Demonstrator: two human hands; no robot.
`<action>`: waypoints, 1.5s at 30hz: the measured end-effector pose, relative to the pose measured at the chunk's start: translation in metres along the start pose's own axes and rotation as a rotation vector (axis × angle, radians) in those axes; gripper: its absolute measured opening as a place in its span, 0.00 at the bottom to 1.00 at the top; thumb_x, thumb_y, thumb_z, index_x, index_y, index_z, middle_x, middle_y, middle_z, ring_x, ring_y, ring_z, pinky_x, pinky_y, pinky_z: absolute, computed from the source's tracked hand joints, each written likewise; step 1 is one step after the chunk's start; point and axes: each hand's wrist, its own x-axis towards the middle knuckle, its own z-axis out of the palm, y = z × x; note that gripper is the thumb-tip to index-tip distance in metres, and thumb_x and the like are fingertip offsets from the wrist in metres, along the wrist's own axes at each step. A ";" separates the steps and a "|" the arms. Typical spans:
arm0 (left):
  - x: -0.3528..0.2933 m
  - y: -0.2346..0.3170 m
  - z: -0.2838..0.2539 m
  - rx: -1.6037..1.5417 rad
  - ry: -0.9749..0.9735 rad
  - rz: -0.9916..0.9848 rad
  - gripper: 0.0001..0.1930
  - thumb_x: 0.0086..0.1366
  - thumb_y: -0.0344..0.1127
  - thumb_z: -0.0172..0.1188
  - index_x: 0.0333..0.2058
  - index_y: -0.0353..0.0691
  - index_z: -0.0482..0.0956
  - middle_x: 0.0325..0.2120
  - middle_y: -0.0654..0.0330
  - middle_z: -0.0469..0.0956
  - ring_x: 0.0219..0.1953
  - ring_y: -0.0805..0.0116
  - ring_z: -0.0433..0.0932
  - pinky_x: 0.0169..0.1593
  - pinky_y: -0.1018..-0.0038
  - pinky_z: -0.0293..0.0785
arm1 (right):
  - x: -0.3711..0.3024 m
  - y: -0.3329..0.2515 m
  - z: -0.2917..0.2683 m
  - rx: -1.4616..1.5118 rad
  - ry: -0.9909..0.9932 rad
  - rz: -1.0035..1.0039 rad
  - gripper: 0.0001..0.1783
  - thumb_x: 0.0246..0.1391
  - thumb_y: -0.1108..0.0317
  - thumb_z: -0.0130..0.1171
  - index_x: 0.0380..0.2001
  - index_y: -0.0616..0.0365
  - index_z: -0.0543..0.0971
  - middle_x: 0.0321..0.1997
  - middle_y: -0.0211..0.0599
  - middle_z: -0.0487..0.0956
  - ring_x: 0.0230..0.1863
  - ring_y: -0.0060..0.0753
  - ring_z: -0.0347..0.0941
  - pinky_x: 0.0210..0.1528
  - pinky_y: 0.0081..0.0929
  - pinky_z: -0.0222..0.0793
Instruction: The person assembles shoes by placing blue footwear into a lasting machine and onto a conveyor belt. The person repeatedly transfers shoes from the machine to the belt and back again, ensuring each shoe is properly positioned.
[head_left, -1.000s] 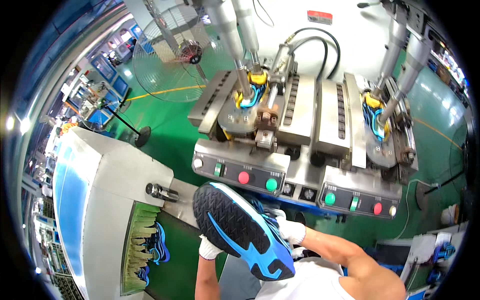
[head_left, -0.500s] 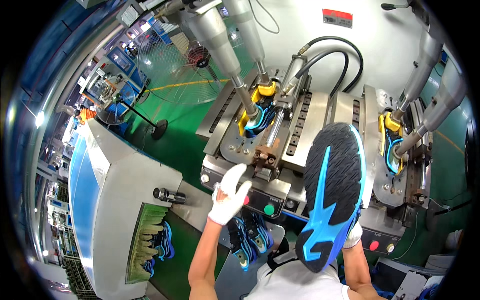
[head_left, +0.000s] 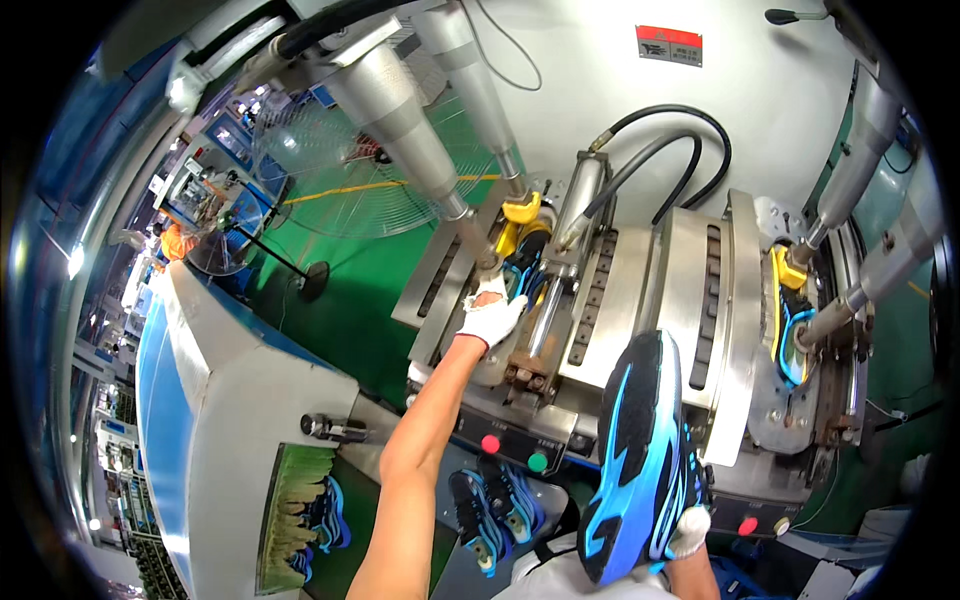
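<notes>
My right hand (head_left: 690, 531), in a white glove, holds a blue and black sneaker (head_left: 632, 455) upright, its sole facing me. My left hand (head_left: 489, 318), also gloved, reaches to the left press station. Its thumb and fingers are spread at the near end of another blue and black sneaker (head_left: 527, 262), clamped area around it. A yellow pad (head_left: 522, 208) stands at that sneaker's far end. A metal press rod (head_left: 472, 235) comes down close to my left fingers. My hand partly covers this sneaker, and I see no firm grip on it.
A second press station (head_left: 793, 340) at right holds a sneaker under rods. Red (head_left: 490, 444) and green buttons (head_left: 537, 462) line the front panel. Below, a pair of sneakers (head_left: 495, 515) rests on a grey shelf. A machine with a bristled opening (head_left: 290, 520) stands left.
My left hand has moved forward from above the button panel to the sneaker in the left station. The held sneaker has come down lower and turned. The view has shifted slightly.
</notes>
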 end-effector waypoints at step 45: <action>-0.619 -0.145 0.239 -0.179 0.522 -1.310 0.34 0.56 0.47 0.74 0.58 0.43 0.71 0.47 0.48 0.81 0.46 0.45 0.82 0.52 0.54 0.76 | 0.496 0.156 0.036 -1.681 0.366 -0.054 0.27 0.41 0.59 0.71 0.43 0.66 0.85 0.46 0.50 0.86 0.51 0.41 0.82 0.54 0.33 0.75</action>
